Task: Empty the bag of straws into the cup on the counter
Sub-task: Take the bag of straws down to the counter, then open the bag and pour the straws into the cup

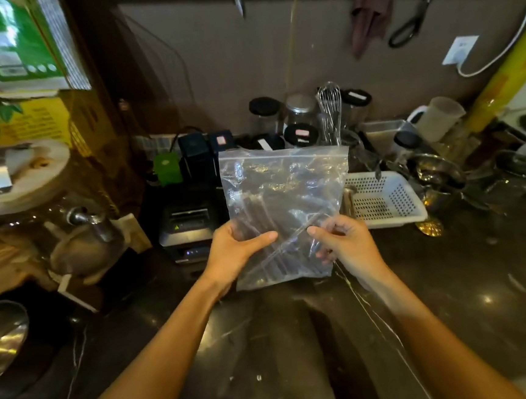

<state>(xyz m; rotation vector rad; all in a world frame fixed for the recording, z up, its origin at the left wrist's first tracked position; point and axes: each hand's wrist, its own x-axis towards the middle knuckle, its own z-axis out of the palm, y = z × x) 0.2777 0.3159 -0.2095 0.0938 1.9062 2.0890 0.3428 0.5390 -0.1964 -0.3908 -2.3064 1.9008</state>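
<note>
Both hands, left hand [239,249] and right hand [343,243], pinch the bag [283,197] bottom mid-frame, sealed zip edge pointing up, straws [266,211] lying lengthwise.

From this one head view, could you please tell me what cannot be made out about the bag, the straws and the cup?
- Bag seal: blurred, so open or zipped is unclear.
- Straws: dark shapes behind crinkled, glaring plastic; count unreadable.
- Target cup: not identifiable; the bag covers the counter clutter behind it.
- Left hand and right hand: the fingers behind the bag are hidden by it.
</note>
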